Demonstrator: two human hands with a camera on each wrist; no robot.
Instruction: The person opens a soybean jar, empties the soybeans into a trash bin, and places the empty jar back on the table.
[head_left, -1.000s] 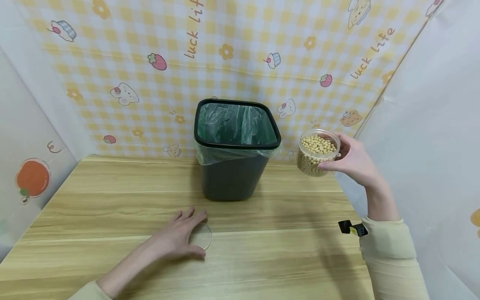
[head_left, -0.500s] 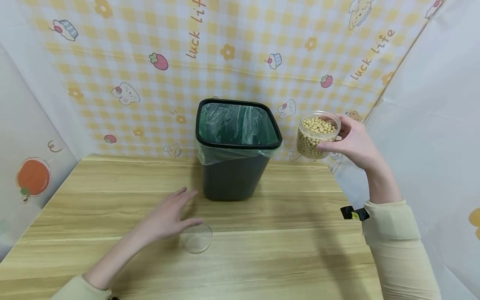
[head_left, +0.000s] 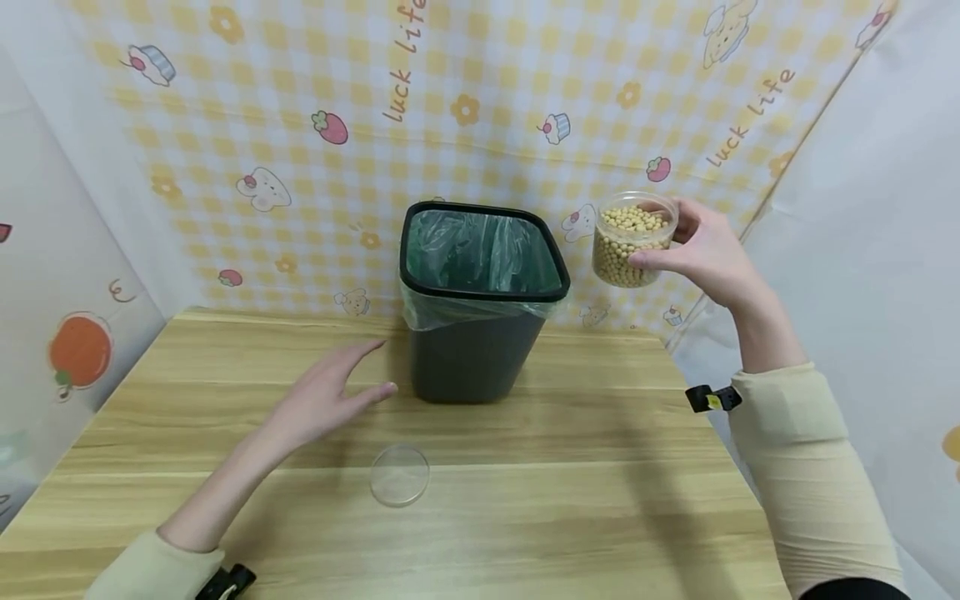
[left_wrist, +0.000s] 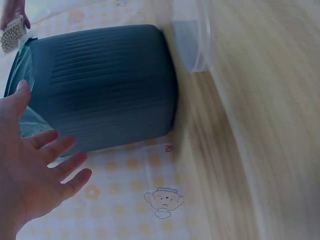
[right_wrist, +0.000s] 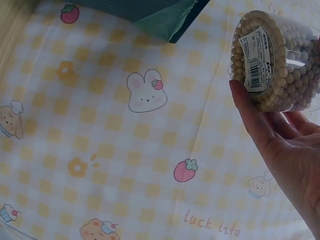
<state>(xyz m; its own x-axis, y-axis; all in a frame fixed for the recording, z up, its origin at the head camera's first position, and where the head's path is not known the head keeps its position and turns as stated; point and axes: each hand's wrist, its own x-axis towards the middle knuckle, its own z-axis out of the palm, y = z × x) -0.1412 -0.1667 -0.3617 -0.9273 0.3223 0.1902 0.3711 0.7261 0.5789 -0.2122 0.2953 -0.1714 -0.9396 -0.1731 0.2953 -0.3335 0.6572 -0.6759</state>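
Wastebasket [head_left: 474, 358] and, before it, lid [head_left: 400, 476] on table [head_left: 540, 517]; liner [head_left: 480, 250] inside wastebasket, cloth [head_left: 360, 167] behind. Left hand [head_left: 318, 398] at wastebasket's front left; at right, jar [head_left: 622, 265] in right hand [head_left: 708, 254], beans [head_left: 632, 219] inside.

The left hand [head_left: 318, 396] hangs with its fingers [left_wrist: 70, 166] extended, slightly spread and gripping nothing, its thumb [left_wrist: 20, 102] held well apart from them. Behind it, the bare left forearm [head_left: 232, 487] slants back to the cuff of a pale sleeve [head_left: 153, 571]. The right hand [head_left: 705, 250], well to the left one's right, curls in a firm hold, its thumb opposite its fingers. Its wrist bends leftward; below it, the other sleeve [head_left: 817, 500] covers the forearm.
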